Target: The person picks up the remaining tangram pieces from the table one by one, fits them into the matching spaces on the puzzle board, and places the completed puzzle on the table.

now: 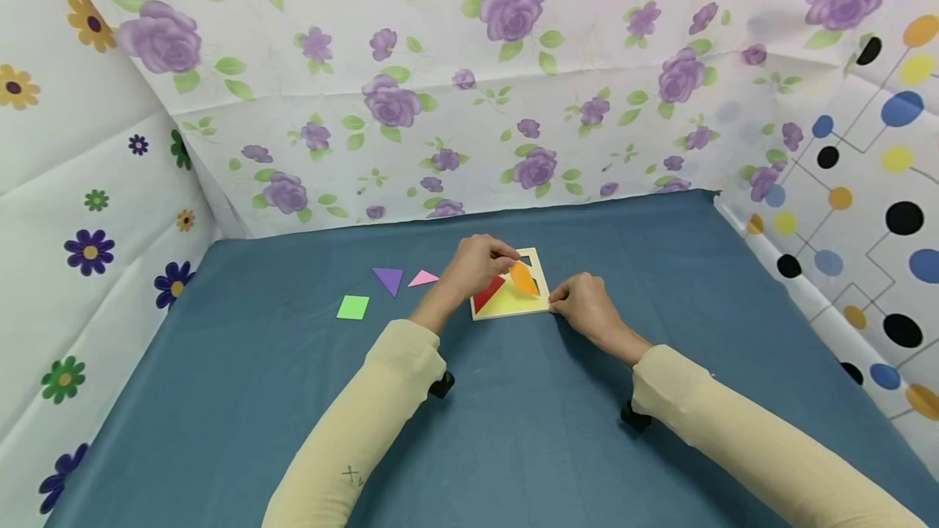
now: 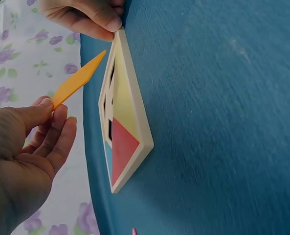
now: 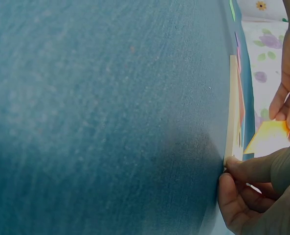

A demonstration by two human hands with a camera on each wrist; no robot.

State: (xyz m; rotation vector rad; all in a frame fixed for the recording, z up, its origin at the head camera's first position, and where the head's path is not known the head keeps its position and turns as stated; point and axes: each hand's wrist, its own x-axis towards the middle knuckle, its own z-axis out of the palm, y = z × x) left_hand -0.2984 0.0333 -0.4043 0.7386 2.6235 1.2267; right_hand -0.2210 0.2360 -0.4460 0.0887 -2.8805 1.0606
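My left hand (image 1: 475, 265) pinches a flat orange parallelogram piece (image 1: 523, 278) between thumb and fingers. The piece is tilted above a square wooden tangram board (image 1: 542, 274). In the left wrist view, that piece (image 2: 76, 82) is apart from the board (image 2: 136, 100). A yellow triangle (image 2: 122, 93), a red triangle (image 2: 123, 149) and a bit of a blue piece (image 2: 108, 157) lie in the board, with dark gaps beside them. My right hand (image 1: 590, 308) grips the board's near right corner between thumb and forefinger; the right wrist view shows the thumb on the rim (image 3: 230, 115).
Left of the board, a pink triangle (image 1: 423, 278), a purple triangle (image 1: 389, 279) and a green square (image 1: 353, 307) lie on the blue cloth (image 1: 293, 398). Flowered sheeting (image 1: 440, 47) hangs behind the table; a dotted sheet (image 1: 866, 210) hangs at the right.
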